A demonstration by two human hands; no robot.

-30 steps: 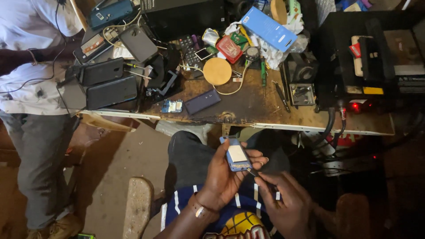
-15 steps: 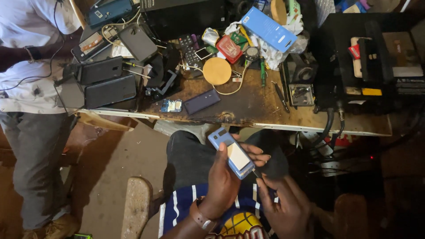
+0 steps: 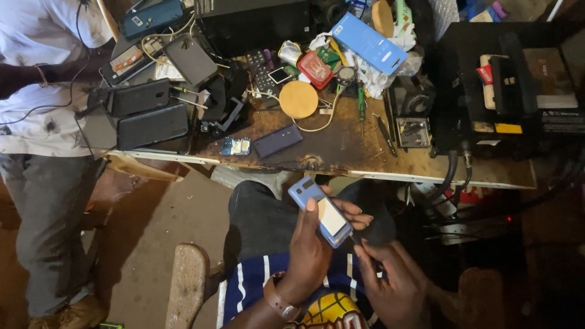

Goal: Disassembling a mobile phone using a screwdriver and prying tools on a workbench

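Observation:
My left hand (image 3: 314, 244) grips a small blue phone (image 3: 320, 211) with its back cover off, a pale battery showing in the open back. It is held tilted over my lap, its top end pointing up and left. My right hand (image 3: 390, 283) is just below and right of the phone, fingers pinched around a thin tool whose tip touches the phone's lower end. I sit in dark trousers and a striped blue shirt, close to the front edge of a worn wooden workbench (image 3: 341, 152).
The bench carries several phones, a dark phone (image 3: 277, 141), a small blue circuit board (image 3: 236, 146), a round wooden disc (image 3: 298, 99), a blue box (image 3: 368, 42), screwdrivers and cables. A black case (image 3: 512, 91) stands at right. Another person (image 3: 42, 140) stands at left.
The phone has turned in my left hand from nearly upright to tilted with its top to the left. My right hand has come up to its lower end.

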